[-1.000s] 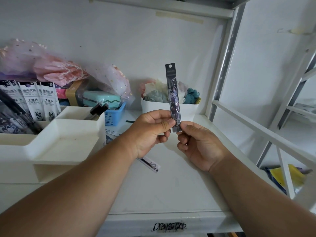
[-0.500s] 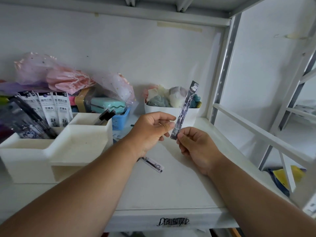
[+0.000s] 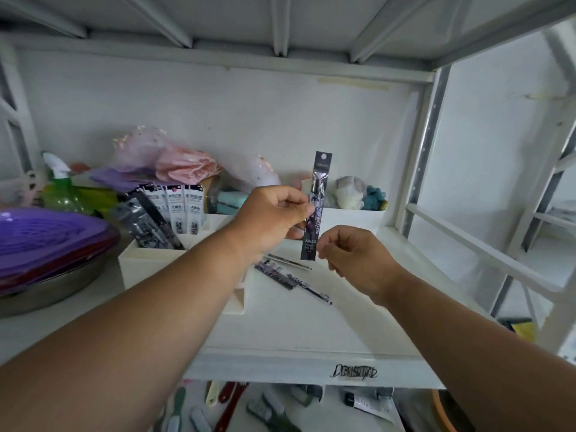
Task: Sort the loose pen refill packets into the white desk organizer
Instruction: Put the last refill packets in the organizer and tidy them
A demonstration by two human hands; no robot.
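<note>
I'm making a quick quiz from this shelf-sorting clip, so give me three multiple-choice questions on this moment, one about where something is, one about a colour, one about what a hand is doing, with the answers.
1. Where do the loose refill packets lie?
A. On the white shelf, just right of the white organizer
B. Inside the steel bowl
C. On top of the purple lid

2. What colour is the lid on the steel bowl at the left?
A. Green
B. Purple
C. Orange

3. How is the dark refill packet being held?
A. Flat on the right palm
B. Upright, pinched by the left hand
C. Dangling from the right hand

Answers:
1 A: they rest on the shelf beside the organizer.
2 B: the lid is plainly purple.
3 B: the left hand pinches it mid-length, while the right hand sits by its lower end; contact there is unclear.
</note>
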